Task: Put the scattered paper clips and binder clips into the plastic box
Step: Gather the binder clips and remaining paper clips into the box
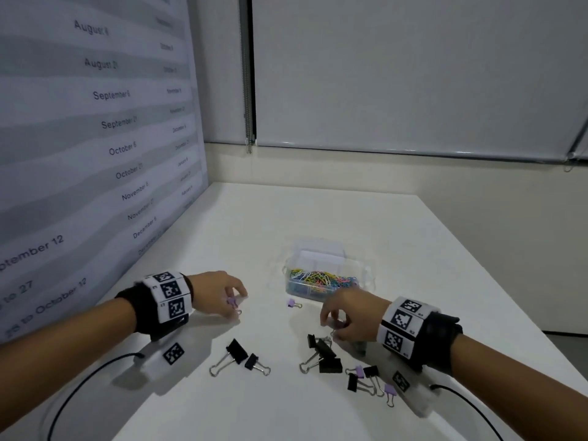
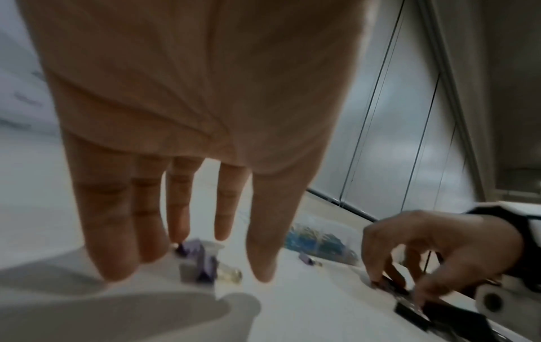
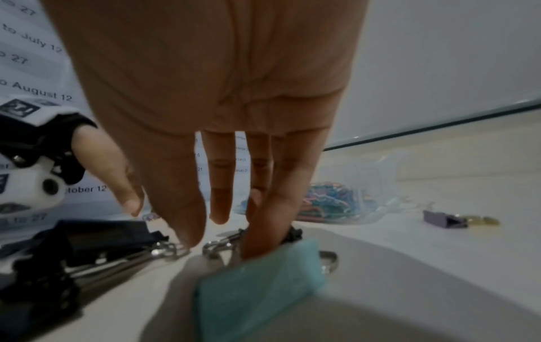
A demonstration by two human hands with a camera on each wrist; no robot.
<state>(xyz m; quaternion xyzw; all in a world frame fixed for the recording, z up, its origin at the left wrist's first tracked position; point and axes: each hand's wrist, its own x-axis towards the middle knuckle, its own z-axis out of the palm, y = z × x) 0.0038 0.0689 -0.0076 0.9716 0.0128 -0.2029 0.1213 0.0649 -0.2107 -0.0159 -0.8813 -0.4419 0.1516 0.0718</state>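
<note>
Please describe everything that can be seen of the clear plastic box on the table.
The plastic box is small, rectangular and transparent, standing upright and open on the white table, beyond both hands. Its clear lid is tipped back behind it. Inside lies a heap of colourful paper clips, filling the lower part. A small purple binder clip lies on the table just in front of it, apart from it. Neither hand touches the box.

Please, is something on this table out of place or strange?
Nothing is damaged or spilled. The paper clips are already in the plastic box, but binder clips lie scattered on the table: black ones in front, a purple one beside the box. A teal binder clip lies under the right hand.
</note>
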